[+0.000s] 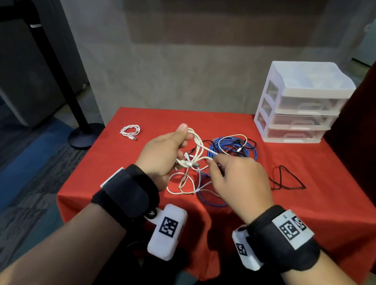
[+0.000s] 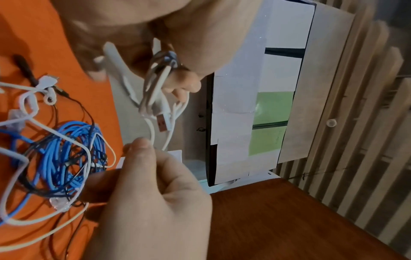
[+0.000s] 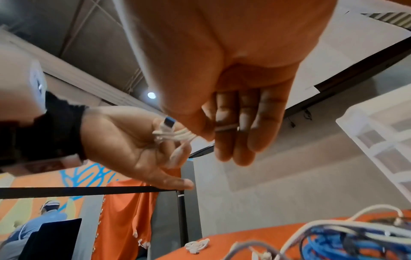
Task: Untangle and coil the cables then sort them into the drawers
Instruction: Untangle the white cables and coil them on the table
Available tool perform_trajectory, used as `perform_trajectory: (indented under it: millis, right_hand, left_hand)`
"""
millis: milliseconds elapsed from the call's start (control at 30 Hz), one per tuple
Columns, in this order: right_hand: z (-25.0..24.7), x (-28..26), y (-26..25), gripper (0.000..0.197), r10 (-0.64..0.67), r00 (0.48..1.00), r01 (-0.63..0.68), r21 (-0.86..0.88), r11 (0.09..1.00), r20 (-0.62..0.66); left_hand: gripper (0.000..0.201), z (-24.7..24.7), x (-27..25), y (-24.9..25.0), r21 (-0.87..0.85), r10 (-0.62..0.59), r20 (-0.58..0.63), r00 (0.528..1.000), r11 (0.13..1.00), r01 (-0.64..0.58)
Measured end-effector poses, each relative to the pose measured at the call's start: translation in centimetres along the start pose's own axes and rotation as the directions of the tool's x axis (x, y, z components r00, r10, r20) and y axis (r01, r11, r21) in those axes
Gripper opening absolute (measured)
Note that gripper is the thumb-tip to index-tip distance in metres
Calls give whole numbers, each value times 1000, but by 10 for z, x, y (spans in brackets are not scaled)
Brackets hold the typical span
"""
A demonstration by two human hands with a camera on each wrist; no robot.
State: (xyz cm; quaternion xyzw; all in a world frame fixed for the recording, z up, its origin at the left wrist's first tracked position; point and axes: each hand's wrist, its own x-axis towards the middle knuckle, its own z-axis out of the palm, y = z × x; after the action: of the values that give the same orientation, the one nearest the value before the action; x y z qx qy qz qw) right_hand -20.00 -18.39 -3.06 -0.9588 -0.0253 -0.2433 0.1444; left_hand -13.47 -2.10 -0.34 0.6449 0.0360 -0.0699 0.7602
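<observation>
Above the red table (image 1: pixel 316 203), my left hand (image 1: pixel 182 141) grips several loops of a white USB cable (image 1: pixel 192 157); its USB plug (image 2: pixel 161 123) hangs below the fingers. My right hand (image 1: pixel 213 164) pinches a strand of the same white cable (image 3: pixel 224 128) between thumb and fingers, close to the left hand (image 3: pixel 133 140). More of the white cable trails down onto the cloth. Behind the hands lies a blue cable bundle (image 1: pixel 228 147) tangled with thin black and cream leads (image 2: pixel 66 158). A coiled small white cable (image 1: pixel 130 131) lies apart at the left.
A white three-drawer unit (image 1: pixel 301 103) with all drawers closed stands at the table's back right corner. A loose black cable (image 1: pixel 288 179) lies to the right of the tangle. A black stanchion post (image 1: pixel 82 139) stands on the floor left of the table.
</observation>
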Motion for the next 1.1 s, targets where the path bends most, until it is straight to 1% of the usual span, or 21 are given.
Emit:
perform_trajectory:
  millis: [100,200,267,333,433,567,667,733,833,867,933,1000,1033,1067,1100]
  right_hand:
    - [8,-2,-6,33,70,997,-67,77,995,-44]
    - [11,0,-9,33,121,992,-112,154,982,-46]
    - [11,1,-8,33,146,989,-136,188,973,-39]
    - [10,2,-7,33,159,987,-151,204,967,-27]
    - [8,2,-6,33,154,988,-148,210,967,-12]
    - [10,0,-5,30,115,993,-107,168,980,-36]
    - [12,-2,-6,30,70,998,-70,75,995,4]
    - [13,-4,-8,31,40,999,-40,43,998,22]
    - [14,-6,-13,32,15,1000,-15,51,999,-4]
    - [15,-7,-14,31,10,1000,-9,49,999,-13]
    - [15,-9,-17,26,-4,1000,5,63,998,-23]
    - [15,-13,-18,20,-44,999,45,113,993,-10]
    - [14,-15,-17,22,-86,996,85,130,988,-1]
    - [12,-16,-16,28,-134,991,133,140,981,-4]
    - [10,-17,-15,31,-181,983,185,162,969,-39]
  left_hand:
    - [28,8,-2,0,-85,-29,-15,999,996,28]
    - [32,13,-4,-1,-132,-83,-7,996,988,82]
    - [35,15,-4,-1,-144,-142,0,990,980,140]
    - [34,17,-6,1,-206,-200,14,980,958,199]
    - [30,19,-6,1,-339,-223,24,975,915,218]
    - [31,15,-2,0,-379,-271,64,960,884,275]
    - [30,11,1,-1,-405,-285,88,955,865,295]
    - [30,11,2,-2,-403,-274,91,958,869,286]
    - [31,13,3,-3,-367,-226,87,970,898,242]
    - [32,13,2,-3,-330,-200,79,977,919,215]
    - [33,12,3,-3,-191,-141,75,987,969,153]
    - [35,9,3,-2,-67,-74,84,994,995,80]
    - [35,5,4,-2,-39,-44,86,995,998,47]
    - [35,2,5,-2,-19,-18,83,996,1000,20]
    - [36,-2,5,-4,3,5,71,997,1000,-6]
